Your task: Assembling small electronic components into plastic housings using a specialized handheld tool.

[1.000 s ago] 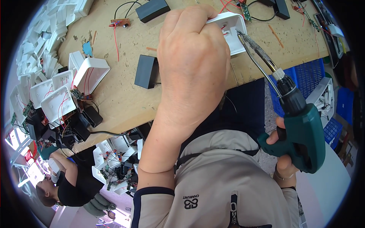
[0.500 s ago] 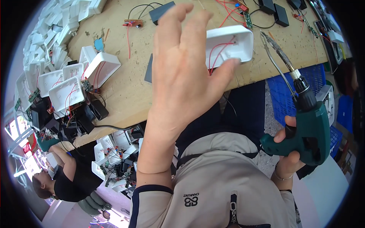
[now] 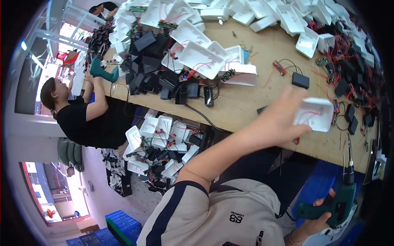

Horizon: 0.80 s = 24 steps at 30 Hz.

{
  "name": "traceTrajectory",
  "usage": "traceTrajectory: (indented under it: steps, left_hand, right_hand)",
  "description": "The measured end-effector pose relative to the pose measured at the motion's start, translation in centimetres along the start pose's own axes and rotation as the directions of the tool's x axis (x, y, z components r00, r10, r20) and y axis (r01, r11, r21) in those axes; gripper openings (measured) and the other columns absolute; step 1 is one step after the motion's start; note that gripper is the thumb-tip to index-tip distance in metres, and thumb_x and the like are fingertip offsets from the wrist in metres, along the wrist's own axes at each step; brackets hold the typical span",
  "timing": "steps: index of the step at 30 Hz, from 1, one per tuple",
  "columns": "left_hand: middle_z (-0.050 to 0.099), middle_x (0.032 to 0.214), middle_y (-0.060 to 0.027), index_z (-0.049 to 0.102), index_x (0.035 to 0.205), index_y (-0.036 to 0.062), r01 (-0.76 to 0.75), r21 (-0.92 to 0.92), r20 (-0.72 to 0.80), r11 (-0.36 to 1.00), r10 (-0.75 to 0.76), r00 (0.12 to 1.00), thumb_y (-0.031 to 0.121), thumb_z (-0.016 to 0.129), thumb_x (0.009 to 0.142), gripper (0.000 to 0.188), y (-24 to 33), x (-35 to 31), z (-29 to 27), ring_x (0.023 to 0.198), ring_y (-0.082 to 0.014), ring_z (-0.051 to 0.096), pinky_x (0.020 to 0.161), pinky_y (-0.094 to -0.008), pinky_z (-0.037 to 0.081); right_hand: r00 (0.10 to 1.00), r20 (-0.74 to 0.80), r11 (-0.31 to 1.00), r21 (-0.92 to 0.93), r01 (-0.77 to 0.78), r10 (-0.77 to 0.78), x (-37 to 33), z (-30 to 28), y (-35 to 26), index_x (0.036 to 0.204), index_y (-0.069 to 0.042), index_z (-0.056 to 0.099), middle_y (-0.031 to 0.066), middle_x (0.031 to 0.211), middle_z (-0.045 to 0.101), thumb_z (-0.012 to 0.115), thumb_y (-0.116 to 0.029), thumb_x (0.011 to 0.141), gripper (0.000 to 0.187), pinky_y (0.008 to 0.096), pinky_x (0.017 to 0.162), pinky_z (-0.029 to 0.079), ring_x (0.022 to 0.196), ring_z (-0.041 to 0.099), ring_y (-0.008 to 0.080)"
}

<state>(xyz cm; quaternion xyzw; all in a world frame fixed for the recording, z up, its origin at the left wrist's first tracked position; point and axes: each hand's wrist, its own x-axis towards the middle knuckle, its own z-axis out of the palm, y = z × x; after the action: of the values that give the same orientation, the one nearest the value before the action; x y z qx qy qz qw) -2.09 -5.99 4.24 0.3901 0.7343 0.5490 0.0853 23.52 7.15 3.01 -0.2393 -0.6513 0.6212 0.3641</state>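
Case [image 3: 322, 112], white, over table [image 3: 230, 110], just right of nearer left hand [image 3: 283, 117]; long axis unclear; thumb and fingers [image 3: 295, 95] apart at its left end, hold uncertain; soldering gun [image 3: 344, 205] gripped in right hand [image 3: 317, 224].

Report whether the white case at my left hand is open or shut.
Open: the white case shows its hollow inside, with red wires visible.

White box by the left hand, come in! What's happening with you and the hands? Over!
Left hand at box, grip unclear. Right hand gripping green tool. Red wires inside box. Black blocks close at box's right.
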Motion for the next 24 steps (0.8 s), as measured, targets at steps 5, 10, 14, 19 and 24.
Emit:
traceTrajectory:
  steps: [5, 10, 14, 19, 24]
  left_hand:
    - [0.053, 0.092, -0.0092, 0.042, 0.106, 0.0037, 0.232, -0.533, -0.190, 0.814, -0.383, 0.904, 0.007, 0.064, 0.069, 0.043, 3.6, -1.7, -11.6, 0.075, -0.0132, 0.056, 0.058, -0.0243, 0.048]
    - [0.053, 0.086, -0.0071, 0.045, 0.099, 0.0008, -0.164, -0.474, -0.647, 0.865, -0.216, 0.732, 0.008, 0.060, 0.074, 0.030, 5.2, -3.5, -23.1, 0.067, -0.0138, 0.055, 0.057, -0.0227, 0.046]
    - [0.053, 0.080, -0.0046, 0.049, 0.094, 0.0012, -0.178, -0.246, -0.773, 0.953, -0.082, 0.629, 0.010, 0.060, 0.077, 0.021, 3.8, -2.2, -33.1, 0.064, -0.0123, 0.053, 0.052, -0.0217, 0.042]
    - [0.055, 0.081, -0.0063, 0.053, 0.091, 0.0004, -0.084, -0.297, -0.844, 0.951, -0.220, 0.489, 0.012, 0.063, 0.075, 0.022, -0.6, 1.0, -39.8, 0.064, -0.0120, 0.053, 0.049, -0.0211, 0.038]
    - [0.056, 0.089, -0.0141, 0.056, 0.091, -0.0088, 0.490, -0.049, -0.863, 0.871, -0.283, 0.418, 0.028, 0.067, 0.064, 0.047, -6.5, 2.6, -43.4, 0.077, -0.0192, 0.053, 0.066, -0.0311, 0.041]
  right_hand:
    - [0.993, 0.067, 0.989, 0.109, -0.100, 0.094, 0.6, -2.0, 0.9, 0.113, 0.009, 0.036, 0.0158, 0.110, 0.046, 0.053, -0.042, 0.080, 0.063, 0.0193, 0.056, 0.042, 0.069, 0.048, 0.0106]
    - [0.996, 0.062, 0.983, 0.165, -0.075, 0.065, 1.4, -1.1, 1.1, 0.114, 0.008, 0.034, 0.0163, 0.113, 0.045, 0.050, -0.037, 0.083, 0.057, 0.0193, 0.057, 0.044, 0.069, 0.049, 0.0102]
    - [0.993, 0.106, 0.980, 0.183, -0.073, 0.054, 1.3, -1.2, 1.3, 0.115, 0.008, 0.034, 0.0170, 0.114, 0.045, 0.049, -0.036, 0.084, 0.055, 0.0199, 0.056, 0.044, 0.070, 0.050, 0.0104]
    - [0.996, 0.080, 0.985, 0.166, -0.040, 0.027, 1.4, -0.9, 1.4, 0.115, 0.007, 0.034, 0.0162, 0.114, 0.045, 0.048, -0.034, 0.085, 0.053, 0.0194, 0.057, 0.044, 0.070, 0.050, 0.0102]
    - [0.993, 0.097, 0.980, 0.177, -0.089, 0.072, 1.6, -1.1, 1.6, 0.115, 0.007, 0.034, 0.0161, 0.114, 0.045, 0.048, -0.034, 0.085, 0.052, 0.0191, 0.057, 0.044, 0.071, 0.050, 0.0101]
